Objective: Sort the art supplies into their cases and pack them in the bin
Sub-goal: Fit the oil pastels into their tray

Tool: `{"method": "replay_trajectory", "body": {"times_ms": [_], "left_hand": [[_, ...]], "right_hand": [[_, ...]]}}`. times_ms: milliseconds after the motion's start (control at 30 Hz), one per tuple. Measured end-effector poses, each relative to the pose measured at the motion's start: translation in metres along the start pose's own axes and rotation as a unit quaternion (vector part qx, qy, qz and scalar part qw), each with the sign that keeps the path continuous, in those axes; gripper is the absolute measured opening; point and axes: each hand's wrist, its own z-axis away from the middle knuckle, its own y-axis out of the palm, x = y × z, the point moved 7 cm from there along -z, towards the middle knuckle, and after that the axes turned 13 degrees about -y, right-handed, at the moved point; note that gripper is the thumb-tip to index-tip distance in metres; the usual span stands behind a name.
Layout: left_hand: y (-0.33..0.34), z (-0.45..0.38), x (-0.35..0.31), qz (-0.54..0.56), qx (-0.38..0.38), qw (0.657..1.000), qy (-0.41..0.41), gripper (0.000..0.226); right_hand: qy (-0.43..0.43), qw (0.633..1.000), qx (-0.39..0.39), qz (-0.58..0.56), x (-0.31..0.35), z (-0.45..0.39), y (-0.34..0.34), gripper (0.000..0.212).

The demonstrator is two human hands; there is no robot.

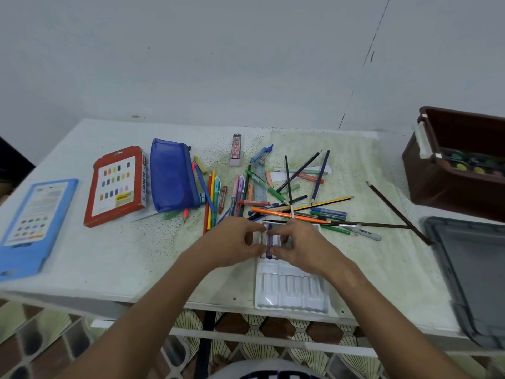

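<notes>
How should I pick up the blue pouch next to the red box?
Probably best to grab the blue pouch from above, pinching across its narrow middle. It lies flat and long, with the red box close on one side and pencils on the other, so the sides are crowded. Its near end overlaps a pink pencil.

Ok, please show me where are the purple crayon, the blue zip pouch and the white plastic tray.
purple crayon [270, 242]: head view, middle of its wrapped body, between both hands.
blue zip pouch [172, 176]: head view, centre of its mesh face.
white plastic tray [292, 292]: head view, bare empty slots near the table edge.
</notes>
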Motion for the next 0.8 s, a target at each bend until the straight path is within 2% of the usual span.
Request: {"method": "replay_trajectory", "body": {"times_ms": [67, 167, 333, 500, 667, 800], "left_hand": [[-0.012, 0.000, 0.009, 0.040, -0.025, 0.999, -0.016, 0.045], [-0.043, -0.005, 0.036, 0.045, -0.097, 0.993, -0.057, 0.033], [-0.080, -0.026, 0.078, -0.005, -0.165, 0.981, -0.100, 0.029], [-0.080, -0.052, 0.079, -0.043, -0.136, 0.983, -0.114, 0.031], [-0.074, -0.064, 0.081, -0.057, -0.127, 0.981, -0.137, 0.030], [-0.070, -0.066, 0.078, -0.045, -0.121, 0.981, -0.145, 0.027]], "right_hand": [[-0.011, 1.000, -0.006, 0.008, 0.002, -0.005, -0.006, 0.031], [-0.023, 0.998, -0.050, -0.008, 0.004, -0.016, -0.020, 0.028], [-0.011, 0.995, -0.095, -0.018, 0.002, -0.043, -0.035, 0.025], [-0.001, 0.998, -0.054, 0.026, -0.003, -0.073, -0.031, 0.032], [0.008, 0.999, -0.023, 0.043, -0.002, -0.091, -0.021, 0.019], [0.015, 0.999, 0.003, 0.049, -0.005, -0.097, -0.018, 0.017]]}}
